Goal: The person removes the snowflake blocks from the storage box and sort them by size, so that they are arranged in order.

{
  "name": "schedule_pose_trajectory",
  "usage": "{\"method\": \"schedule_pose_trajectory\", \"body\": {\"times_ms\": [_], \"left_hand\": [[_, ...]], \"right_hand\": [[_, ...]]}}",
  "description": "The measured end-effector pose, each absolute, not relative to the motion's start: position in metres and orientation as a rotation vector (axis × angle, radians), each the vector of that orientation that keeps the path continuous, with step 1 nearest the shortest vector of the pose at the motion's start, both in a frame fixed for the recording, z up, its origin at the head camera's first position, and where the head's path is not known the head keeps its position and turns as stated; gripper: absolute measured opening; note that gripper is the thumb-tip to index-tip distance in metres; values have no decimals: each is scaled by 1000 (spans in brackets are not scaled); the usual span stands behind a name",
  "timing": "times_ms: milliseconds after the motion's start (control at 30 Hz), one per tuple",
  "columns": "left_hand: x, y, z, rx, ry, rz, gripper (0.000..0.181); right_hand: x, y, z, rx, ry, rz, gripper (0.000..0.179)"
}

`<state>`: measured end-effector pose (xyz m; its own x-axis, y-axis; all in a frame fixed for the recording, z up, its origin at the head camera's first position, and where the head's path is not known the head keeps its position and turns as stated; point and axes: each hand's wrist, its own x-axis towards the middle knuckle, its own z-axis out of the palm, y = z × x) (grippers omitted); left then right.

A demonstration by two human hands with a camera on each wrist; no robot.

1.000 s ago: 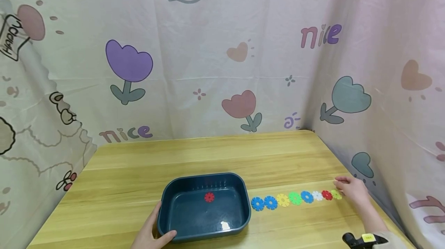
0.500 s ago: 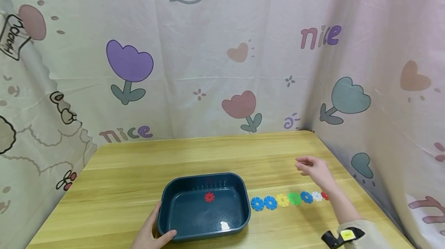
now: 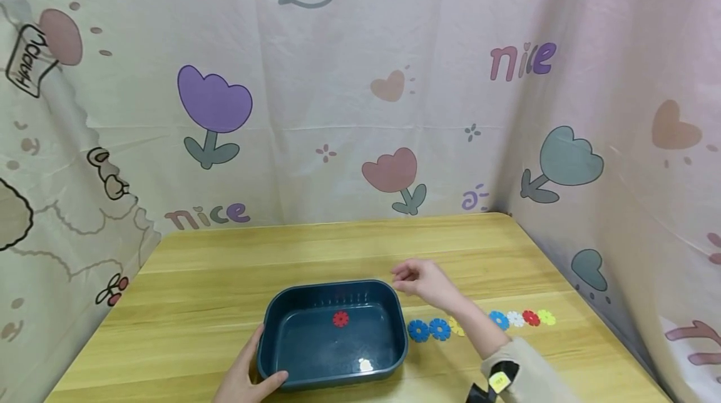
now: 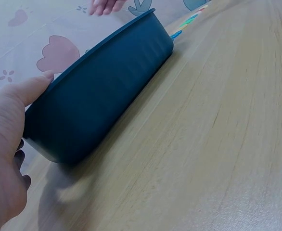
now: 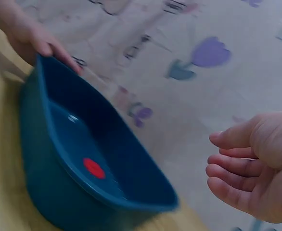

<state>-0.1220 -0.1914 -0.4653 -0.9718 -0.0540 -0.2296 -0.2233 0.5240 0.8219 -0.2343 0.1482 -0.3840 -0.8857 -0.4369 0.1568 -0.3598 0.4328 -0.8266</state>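
A dark blue rectangular plastic basin (image 3: 304, 356) stands on the table with one red notched disc (image 3: 340, 318) lying inside on its bottom. My left hand (image 3: 243, 378) grips the basin's near left corner, thumb over the rim and fingers along the outer side. Above and beside the far right corner hovers my right hand (image 3: 429, 284), its fingers loosely bent; in the right wrist view this hand (image 5: 256, 168) holds nothing. Right of the basin runs a row of notched discs: blue (image 3: 419, 330), blue (image 3: 439, 329), yellow, blue (image 3: 498, 320), white (image 3: 515, 318), red (image 3: 531, 318) and yellow-green (image 3: 546, 317). My right forearm covers part of the row.
The wooden table (image 3: 225, 265) ends at a printed curtain (image 3: 315, 90) behind and at both sides. A black strap device with a yellow label (image 3: 499, 381) sits on my right wrist over a beige sleeve (image 3: 529, 372).
My right hand has moved left from the far end of the disc row, rising over the table, to the basin's right corner. The left hand keeps its grip; basin and discs stay put.
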Motion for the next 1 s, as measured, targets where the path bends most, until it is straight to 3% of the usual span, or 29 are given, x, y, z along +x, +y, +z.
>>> {"method": "schedule_pose_trajectory", "body": {"times_ms": [433, 1000], "left_hand": [[-123, -189, -465, -244, 2586, 1420, 97], [-123, -192, -465, -223, 2565, 1452, 96]], "right_hand": [[-233, 69, -423, -717, 2456, -1283, 31], [-237, 42, -451, -834, 2726, -831, 30]]}}
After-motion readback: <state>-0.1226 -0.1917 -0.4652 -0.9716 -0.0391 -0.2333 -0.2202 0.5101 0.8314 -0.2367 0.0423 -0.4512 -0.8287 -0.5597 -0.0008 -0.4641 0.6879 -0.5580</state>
